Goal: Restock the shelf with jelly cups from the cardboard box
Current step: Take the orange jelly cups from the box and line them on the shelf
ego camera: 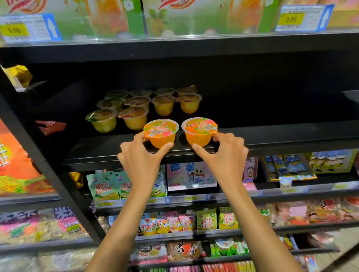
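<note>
Orange cups: two jelly cups, the left cup and the right cup, sit side by side at the front of the black shelf, lids up. Can't tell if they're actually down on the board or just above it.
Left hand: pinching the left cup, thumb on the near wall, fingers round the far side under the rim.
Right hand: same deal mirrored, pinching the right cup.
Already stocked: the stocked cups behind make ten by my count. That's two rows of four plus two more on the left of a third row.
Gap: the right half of that third row. Pretty sure that's where these two go.
Left to do: slide them back, let go, then carry on; the shelf runs well past the block on the right.
Cardboard box: not in view, so no clue how many are left.
</note>
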